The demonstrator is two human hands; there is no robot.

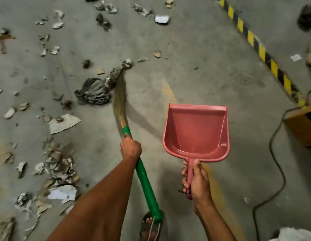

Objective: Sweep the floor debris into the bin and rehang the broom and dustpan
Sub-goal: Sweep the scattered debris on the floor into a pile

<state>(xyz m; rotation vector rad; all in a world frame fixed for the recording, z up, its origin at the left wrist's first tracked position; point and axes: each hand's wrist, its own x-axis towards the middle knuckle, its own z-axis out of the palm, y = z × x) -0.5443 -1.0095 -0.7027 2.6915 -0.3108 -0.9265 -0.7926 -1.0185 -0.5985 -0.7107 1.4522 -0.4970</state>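
Sweeping: left hand (130, 148) grasps broom (144, 178), bristles among scraps (116, 73) at centre frame (gathering step).
Dustpan (196, 133): right hand (197, 181) fingers clenched round handle; lower it next.

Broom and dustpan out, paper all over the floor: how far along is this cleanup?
Early. The left hand grips the green-handled broom, its bristles against a foil wad near a cable coil. The right hand holds the pink dustpan in the air, empty. Paper scraps cover the floor. No bin shows, so binning and rehanging both remain.
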